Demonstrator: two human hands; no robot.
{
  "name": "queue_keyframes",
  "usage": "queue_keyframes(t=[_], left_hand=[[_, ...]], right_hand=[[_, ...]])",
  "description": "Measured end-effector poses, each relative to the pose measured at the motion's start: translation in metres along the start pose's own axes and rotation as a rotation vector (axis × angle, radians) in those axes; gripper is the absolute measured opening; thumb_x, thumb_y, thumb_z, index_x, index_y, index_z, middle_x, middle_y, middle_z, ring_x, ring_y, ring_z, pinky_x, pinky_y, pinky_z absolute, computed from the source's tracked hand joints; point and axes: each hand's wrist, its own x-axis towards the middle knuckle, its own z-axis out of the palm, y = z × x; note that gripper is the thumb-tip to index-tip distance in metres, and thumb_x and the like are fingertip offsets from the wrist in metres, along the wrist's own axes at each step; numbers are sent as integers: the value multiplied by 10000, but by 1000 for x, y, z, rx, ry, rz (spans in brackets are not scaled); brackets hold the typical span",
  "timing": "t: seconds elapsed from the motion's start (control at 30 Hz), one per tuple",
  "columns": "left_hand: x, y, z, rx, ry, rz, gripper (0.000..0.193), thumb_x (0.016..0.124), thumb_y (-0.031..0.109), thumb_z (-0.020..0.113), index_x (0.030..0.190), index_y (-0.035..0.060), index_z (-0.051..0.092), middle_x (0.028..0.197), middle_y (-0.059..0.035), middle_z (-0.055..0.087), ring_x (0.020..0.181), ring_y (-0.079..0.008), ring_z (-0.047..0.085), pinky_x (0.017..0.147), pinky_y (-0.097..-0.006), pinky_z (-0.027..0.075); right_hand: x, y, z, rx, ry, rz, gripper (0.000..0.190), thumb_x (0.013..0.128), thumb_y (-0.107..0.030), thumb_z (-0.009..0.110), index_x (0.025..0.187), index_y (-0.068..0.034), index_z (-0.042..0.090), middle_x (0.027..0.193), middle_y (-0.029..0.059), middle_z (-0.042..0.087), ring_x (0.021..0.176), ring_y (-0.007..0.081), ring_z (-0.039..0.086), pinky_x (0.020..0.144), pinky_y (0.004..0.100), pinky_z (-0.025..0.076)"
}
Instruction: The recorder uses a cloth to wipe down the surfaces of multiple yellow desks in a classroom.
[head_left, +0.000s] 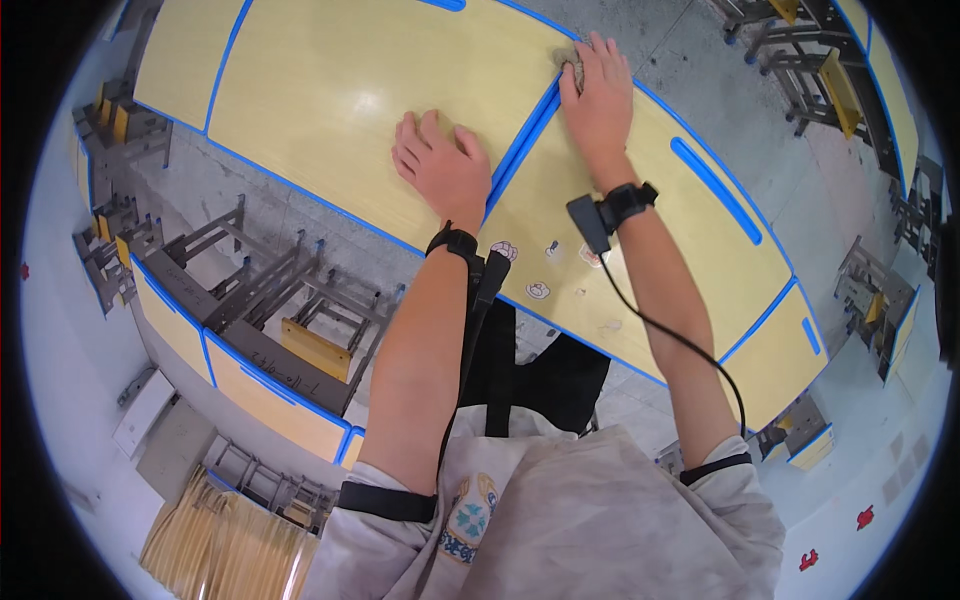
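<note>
My right hand (600, 97) presses a grey-brown cloth (568, 61) against the far edge of the desks, where two desktops meet. Most of the cloth is hidden beneath the fingers. Holding nothing, my left hand (442, 161) rests on or just above the yellow desktop (322, 82), fingers spread and slightly bent. Blue edging (521, 154) runs along the seam between that desktop and the nearer one (645, 165). Several stickers, among them a round cartoon one (537, 290), are stuck on the nearer desktop.
A blue pen groove (716, 190) is set in the nearer desktop. Upturned desks (277, 375) with metal legs stand at the left, and more desk frames (817, 82) at the upper right. A black cable (675, 334) hangs along my right forearm. Yellowish curtains (225, 540) hang at lower left.
</note>
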Motion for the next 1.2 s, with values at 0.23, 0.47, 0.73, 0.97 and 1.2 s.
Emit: queue_keyframes(t=[0.23,0.47,0.73,0.97,1.2], left_hand=[[-3,-3,0,-19,-36,-5,414,888,225,602,1261,59,539,1388,-193,480,1332,-379,420,1126,-540,302],[-7,-10,-7,29,-82,-31,423,898,227,595,1283,69,519,1404,-178,460,1343,-372,409,1123,-527,303],[2,-2,-2,54,-70,28,411,905,226,583,1274,62,505,1389,-199,465,1316,-373,428,1108,-521,317],[-5,-10,1,68,-34,20,409,914,241,575,1284,79,507,1401,-179,470,1321,-354,427,1094,-514,322],[-5,-14,5,78,-21,27,408,908,239,579,1278,82,510,1390,-178,476,1317,-346,429,1097,-518,318]], right_hand=[[-170,-107,-52,149,-475,-110,434,845,-112,662,1255,-6,570,1357,178,550,1316,368,489,1092,530,388],[-192,-47,-102,131,-629,-47,422,805,-98,668,1216,-34,594,1299,159,570,1322,367,472,1122,521,357],[-102,81,-126,-247,1,229,342,880,-114,667,1218,-66,643,1324,191,584,1267,408,511,1070,516,408],[-296,-66,-160,-149,-198,429,388,826,-58,697,1211,-63,652,1375,190,536,1326,449,455,1126,551,355],[-224,13,-138,-271,98,535,335,856,-55,660,1190,-40,650,1301,201,575,1256,413,504,1098,521,375]])
